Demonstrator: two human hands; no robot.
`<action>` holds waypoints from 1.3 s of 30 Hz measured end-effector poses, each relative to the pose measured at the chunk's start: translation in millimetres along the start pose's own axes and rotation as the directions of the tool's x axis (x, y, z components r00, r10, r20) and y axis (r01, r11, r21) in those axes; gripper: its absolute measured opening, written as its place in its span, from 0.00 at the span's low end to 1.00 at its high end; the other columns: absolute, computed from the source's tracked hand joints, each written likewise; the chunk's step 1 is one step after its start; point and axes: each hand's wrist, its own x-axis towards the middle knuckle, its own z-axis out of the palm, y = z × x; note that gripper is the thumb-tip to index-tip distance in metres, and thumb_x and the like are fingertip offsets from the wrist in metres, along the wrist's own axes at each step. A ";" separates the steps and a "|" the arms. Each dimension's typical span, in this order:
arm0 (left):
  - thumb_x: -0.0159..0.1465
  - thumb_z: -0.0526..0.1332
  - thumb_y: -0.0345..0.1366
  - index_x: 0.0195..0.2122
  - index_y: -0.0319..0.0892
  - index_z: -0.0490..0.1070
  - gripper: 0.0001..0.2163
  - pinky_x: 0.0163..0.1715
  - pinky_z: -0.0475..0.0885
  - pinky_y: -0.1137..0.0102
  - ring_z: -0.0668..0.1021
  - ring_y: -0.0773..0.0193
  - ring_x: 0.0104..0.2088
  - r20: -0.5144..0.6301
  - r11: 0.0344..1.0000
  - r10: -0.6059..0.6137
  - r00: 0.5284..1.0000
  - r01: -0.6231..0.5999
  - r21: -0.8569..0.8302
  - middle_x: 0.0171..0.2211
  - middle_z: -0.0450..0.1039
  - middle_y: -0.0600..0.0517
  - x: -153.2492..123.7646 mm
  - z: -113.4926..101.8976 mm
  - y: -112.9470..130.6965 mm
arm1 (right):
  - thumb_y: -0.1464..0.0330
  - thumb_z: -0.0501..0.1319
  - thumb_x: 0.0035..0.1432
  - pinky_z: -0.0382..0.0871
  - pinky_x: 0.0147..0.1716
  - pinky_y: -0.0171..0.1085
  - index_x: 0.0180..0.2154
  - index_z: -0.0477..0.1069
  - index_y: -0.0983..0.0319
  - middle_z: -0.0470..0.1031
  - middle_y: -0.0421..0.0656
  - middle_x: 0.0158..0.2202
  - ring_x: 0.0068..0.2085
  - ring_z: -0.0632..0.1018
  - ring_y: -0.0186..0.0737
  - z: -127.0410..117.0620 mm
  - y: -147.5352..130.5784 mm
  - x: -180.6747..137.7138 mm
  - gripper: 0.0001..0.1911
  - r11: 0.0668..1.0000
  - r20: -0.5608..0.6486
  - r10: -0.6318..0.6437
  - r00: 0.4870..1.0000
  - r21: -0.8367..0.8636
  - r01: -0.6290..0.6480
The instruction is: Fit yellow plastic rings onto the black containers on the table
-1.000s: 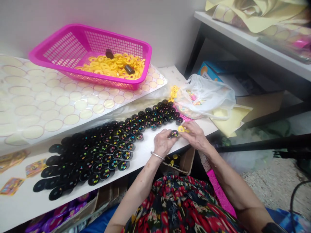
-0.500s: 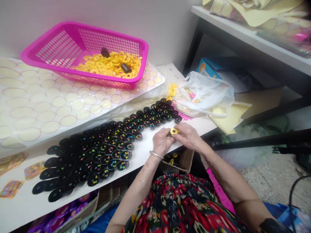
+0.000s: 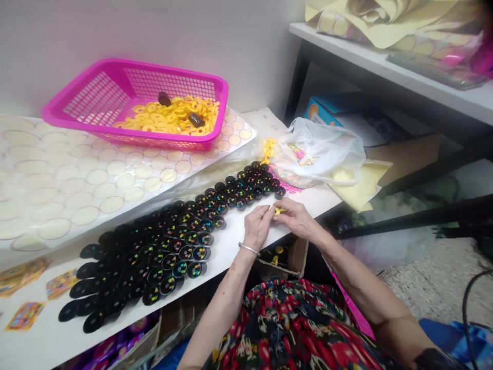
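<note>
My left hand (image 3: 257, 225) and my right hand (image 3: 296, 220) meet at the table's front edge, fingertips closed together on a small yellow ring-shaped piece (image 3: 278, 210). Fingers cover much of the piece, and it is tilted so that its hole does not show. Just beyond the hands begins a long block of small black round cups (image 3: 200, 239), standing in rows with bright coloured bits inside. The nearest black cup (image 3: 280, 192) is right behind my right fingers, not touched.
A pink basket (image 3: 134, 134) with yellow rings stands on sheets of round stickers (image 3: 92, 190). A clear plastic bag (image 3: 327, 154) lies at the back right. Below the table edge, an open cardboard box (image 3: 296, 257) holds yellow pieces. A shelf (image 3: 385, 64) rises at right.
The yellow piece has turned from face-up, with its dark centre showing, to a tilted position between my fingers. The view has shifted slightly; the cups stand as before.
</note>
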 end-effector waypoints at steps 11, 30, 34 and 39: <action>0.59 0.56 0.43 0.30 0.39 0.76 0.14 0.32 0.67 0.74 0.74 0.67 0.31 -0.052 0.993 -0.116 0.992 0.118 0.024 0.28 0.75 0.52 -0.5 9.4 3.8 | 0.57 0.64 0.45 0.52 0.12 0.26 0.29 0.70 0.66 0.65 0.34 0.12 0.12 0.61 0.25 29.3 7.9 -2.6 0.18 0.726 -0.111 0.477 0.872 0.608 -0.321; 0.58 0.58 0.44 0.28 0.39 0.74 0.13 0.31 0.66 0.74 0.71 0.68 0.30 -0.121 0.989 -0.127 0.985 0.117 -0.086 0.26 0.70 0.52 1.0 15.5 0.6 | 0.59 0.65 0.42 0.61 0.11 0.27 0.26 0.65 0.63 0.67 0.34 0.13 0.13 0.67 0.29 36.2 5.2 1.3 0.16 0.608 -0.072 0.598 0.798 0.689 -0.393; 0.54 0.63 0.42 0.38 0.40 0.75 0.14 0.30 0.66 0.74 0.70 0.70 0.29 0.137 0.982 -0.078 0.988 0.100 -0.163 0.33 0.71 0.51 -1.0 -1.5 4.5 | 0.57 0.65 0.42 0.57 0.10 0.26 0.24 0.66 0.64 0.65 0.34 0.12 0.12 0.64 0.27 34.6 2.1 1.2 0.17 0.657 -0.113 0.572 0.812 0.656 -0.371; 0.44 0.71 0.37 0.34 0.39 0.75 0.16 0.25 0.61 0.75 0.65 0.73 0.24 0.192 0.991 -0.031 0.981 0.055 -0.119 0.28 0.65 0.55 -4.2 -10.3 7.3 | 0.54 0.63 0.46 0.55 0.13 0.26 0.24 0.70 0.66 0.66 0.37 0.15 0.15 0.63 0.25 31.4 -0.5 -9.9 0.20 0.682 -0.104 0.478 0.872 0.670 -0.294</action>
